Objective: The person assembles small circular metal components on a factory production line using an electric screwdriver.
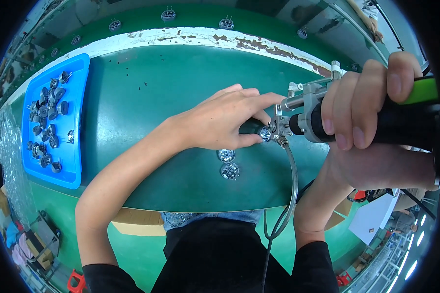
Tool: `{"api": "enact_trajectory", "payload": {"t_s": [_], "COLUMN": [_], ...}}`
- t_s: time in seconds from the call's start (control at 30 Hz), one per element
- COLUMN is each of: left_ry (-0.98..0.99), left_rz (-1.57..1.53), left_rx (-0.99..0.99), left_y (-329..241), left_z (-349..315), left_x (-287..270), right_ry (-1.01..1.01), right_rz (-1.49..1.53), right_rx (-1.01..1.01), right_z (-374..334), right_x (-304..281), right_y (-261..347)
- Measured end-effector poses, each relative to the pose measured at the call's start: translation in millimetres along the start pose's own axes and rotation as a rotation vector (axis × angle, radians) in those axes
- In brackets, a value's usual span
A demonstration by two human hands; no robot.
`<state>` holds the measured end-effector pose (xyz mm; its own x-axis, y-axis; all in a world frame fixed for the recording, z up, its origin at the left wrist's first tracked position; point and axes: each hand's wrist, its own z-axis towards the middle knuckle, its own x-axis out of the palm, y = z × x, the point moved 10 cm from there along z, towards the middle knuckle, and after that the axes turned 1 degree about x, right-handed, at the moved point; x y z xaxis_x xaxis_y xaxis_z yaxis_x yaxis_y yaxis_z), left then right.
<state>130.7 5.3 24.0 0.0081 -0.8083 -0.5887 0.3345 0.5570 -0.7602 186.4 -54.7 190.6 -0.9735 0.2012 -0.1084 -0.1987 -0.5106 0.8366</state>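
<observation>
1. Beneath both hands and spreading out to every side of them, a green work table carries the work.
2. Beyond the grip, past a chipped white ledge, runs a green strip with spaced-out round units on it.
3. Well to the left of the grip sits a blue tray, holding a scatter of grey cylindrical components.
4. Across the right side of the grip lies a black-and-green power tool, its metal nose pointing left.
5. Around that tool's body, the right hand is wrapped, fingers curled over it.
6. At the tool's nose, the left hand has thumb and fingers pinched together on a small round piece.
7. From below the nose, a clear hose bends toward the person.
8. Just nearer the person than the left hand lie two silvery discs, close together.
9. Between the left fingertips, right against the nose, is the small round piece, partly hidden.
</observation>
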Motion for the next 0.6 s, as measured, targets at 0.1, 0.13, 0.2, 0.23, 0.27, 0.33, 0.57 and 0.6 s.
{"api": "enact_trajectory", "payload": {"t_s": [0.1, 0.13, 0.2, 0.23, 0.27, 0.33, 0.57, 0.6], "left_ry": [0.04, 0.041, 0.044, 0.039, 0.035, 0.045, 0.071, 0.07], "left_rz": [0.002, 0.004, 0.005, -0.005, -0.014, -0.04, -0.09, -0.081], "left_rx": [-0.023, -0.025, -0.018, -0.037, -0.055, -0.057, -0.04, -0.041], "left_y": [-1, 0, -2, -2, -2, -4, -8, -8], "left_z": [1, 2, 3, 1, 1, 2, -5, -7], "left_x": [2, 2, 1, -1, -3, -3, -8, -13], "right_ry": [0.005, 0.006, 0.007, 0.007, -0.021, -0.075, -0.259, -0.285], "right_rz": [0.01, 0.011, 0.01, 0.009, 0.005, -0.002, -0.01, -0.01], "right_rx": [0.005, 0.006, 0.008, 0.005, 0.005, 0.001, -0.024, -0.03], "right_z": [1, 2, 4, 0, -3, -10, -28, -30], "right_x": [2, 5, 3, -4, -12, -25, -43, -45], "right_y": [-1, -1, 0, 5, 10, 19, 48, 52]}}
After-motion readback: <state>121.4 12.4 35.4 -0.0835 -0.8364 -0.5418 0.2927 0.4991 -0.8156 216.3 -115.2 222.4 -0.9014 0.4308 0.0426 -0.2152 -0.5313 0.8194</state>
